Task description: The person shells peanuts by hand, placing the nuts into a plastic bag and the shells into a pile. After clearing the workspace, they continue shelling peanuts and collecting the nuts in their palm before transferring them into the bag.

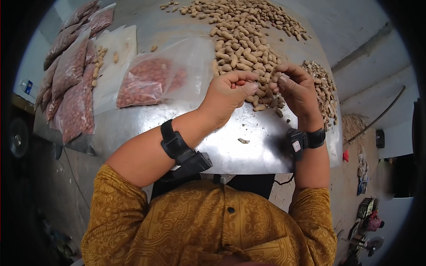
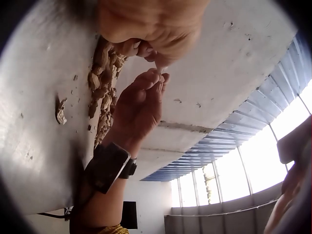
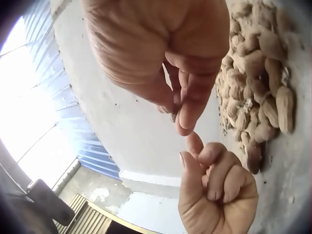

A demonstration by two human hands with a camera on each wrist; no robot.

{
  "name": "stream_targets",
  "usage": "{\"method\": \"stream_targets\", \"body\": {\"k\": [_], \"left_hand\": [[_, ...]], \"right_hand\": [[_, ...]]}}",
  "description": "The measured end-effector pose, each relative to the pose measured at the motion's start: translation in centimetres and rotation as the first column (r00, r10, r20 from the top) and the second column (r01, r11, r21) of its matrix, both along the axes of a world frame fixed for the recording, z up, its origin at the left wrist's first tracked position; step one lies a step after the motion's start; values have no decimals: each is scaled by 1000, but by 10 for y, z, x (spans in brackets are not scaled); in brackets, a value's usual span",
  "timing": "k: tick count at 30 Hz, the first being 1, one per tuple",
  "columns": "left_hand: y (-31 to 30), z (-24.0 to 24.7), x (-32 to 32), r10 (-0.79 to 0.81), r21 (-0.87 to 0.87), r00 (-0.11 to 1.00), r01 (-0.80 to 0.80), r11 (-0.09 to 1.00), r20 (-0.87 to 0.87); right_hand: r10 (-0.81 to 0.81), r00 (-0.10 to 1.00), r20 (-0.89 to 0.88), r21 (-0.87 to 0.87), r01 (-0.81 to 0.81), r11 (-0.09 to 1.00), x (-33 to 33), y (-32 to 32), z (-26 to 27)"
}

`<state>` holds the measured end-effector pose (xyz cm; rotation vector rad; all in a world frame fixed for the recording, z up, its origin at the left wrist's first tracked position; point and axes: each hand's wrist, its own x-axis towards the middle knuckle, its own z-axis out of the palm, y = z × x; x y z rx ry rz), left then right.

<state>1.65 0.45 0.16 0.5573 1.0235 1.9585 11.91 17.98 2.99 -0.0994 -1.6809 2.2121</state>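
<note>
My left hand (image 1: 224, 97) is curled over the metal table, with red peanut kernels (image 1: 240, 83) showing between its thumb and fingers. Close beside it, my right hand (image 1: 301, 95) pinches a peanut (image 1: 276, 78) between thumb and fingertips; whether it is whole or only shell, I cannot tell. Both hands are above the near end of a heap of unshelled peanuts (image 1: 242, 44). In the left wrist view the fingertips of my left hand (image 2: 153, 24) and right hand (image 2: 136, 109) meet or nearly meet. The right wrist view shows curled fingers on my left hand (image 3: 219, 197).
A clear bag of red kernels (image 1: 146, 82) lies left of the heap. Further left are several filled bags (image 1: 71, 71) and loose peanuts (image 1: 98, 62) on flat plastic bags. Empty shells (image 1: 326, 91) are piled at the table's right edge. A shell scrap (image 1: 243, 141) lies nearer the body.
</note>
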Motion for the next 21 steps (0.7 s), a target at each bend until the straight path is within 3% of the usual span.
{"method": "stream_targets", "body": {"k": [2, 7, 10, 16, 21], "left_hand": [[-1, 2, 2, 24, 13, 997, -23, 1000, -68], [1, -4, -1, 91, 32, 935, -86, 996, -344], [1, -2, 1, 109, 44, 936, -99, 994, -335], [-1, 4, 2, 70, 1, 954, -73, 997, -290], [-2, 4, -1, 103, -58, 945, -127, 990, -311]], "right_hand": [[14, 1000, 12, -51, -14, 999, -4, -15, 1], [-26, 999, 46, 77, 22, 997, -8, -26, -4], [-35, 997, 75, 171, 22, 985, -8, -28, -5], [-11, 1000, 9, 56, 10, 998, -11, -34, -10], [-73, 997, 17, 155, 69, 986, -12, -38, -8]]}}
